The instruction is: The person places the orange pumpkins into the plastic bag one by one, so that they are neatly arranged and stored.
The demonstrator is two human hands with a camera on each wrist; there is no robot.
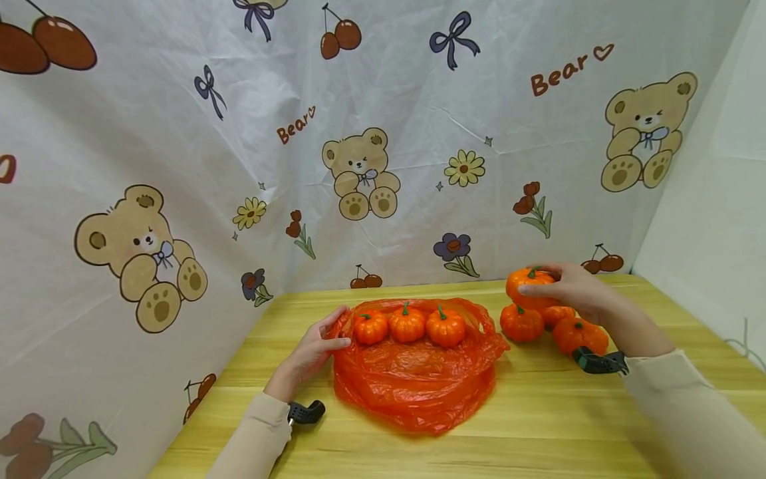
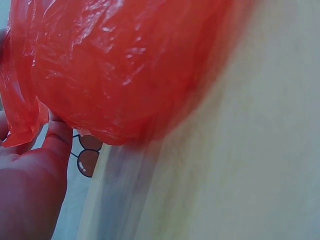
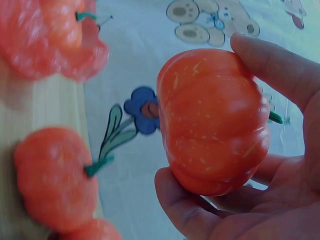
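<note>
While left hand (image 1: 311, 349) pinches bag (image 1: 413, 389), right hand (image 1: 577, 289) grips pumpkin (image 3: 215, 122) near back edge of bench (image 1: 538, 412): likely bagging; next calls for wide bag mouth.

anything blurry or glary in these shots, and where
Left wrist view: white glare streaks on the red bag, while its right edge and the table are blurred; right wrist view: the held pumpkin is fairly crisp, the pumpkin at lower left softer; head view: mostly sharp and brightly lit.
</note>
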